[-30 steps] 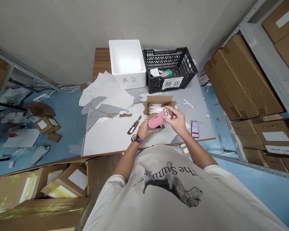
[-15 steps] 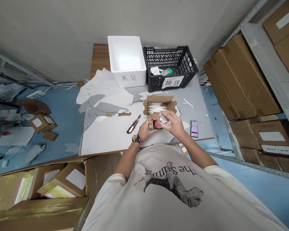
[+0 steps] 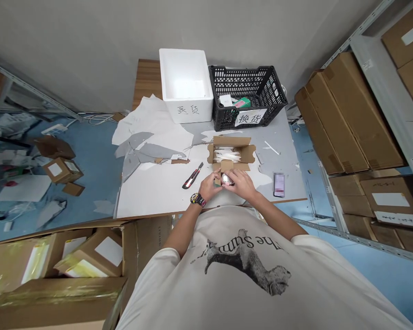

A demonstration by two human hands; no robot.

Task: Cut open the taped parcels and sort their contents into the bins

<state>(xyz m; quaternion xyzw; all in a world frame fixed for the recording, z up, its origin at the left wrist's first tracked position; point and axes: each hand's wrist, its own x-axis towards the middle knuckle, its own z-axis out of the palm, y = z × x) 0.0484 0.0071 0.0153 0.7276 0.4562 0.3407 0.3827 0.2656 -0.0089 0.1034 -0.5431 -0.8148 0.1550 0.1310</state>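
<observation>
Above the near flap of one open cardboard carton, two hands are gripping one shiny silver-ended object. The left hand, wearing one wristwatch, and the right hand are closing their fingers together around it, pinching it between them. One utility knife is lying just left of the hands, one phone is lying to their right, and one white foam box and one black plastic crate are standing beyond the carton.

Left hand and right hand hold a shiny silver-capped cylinder just beside an open cardboard box
</observation>
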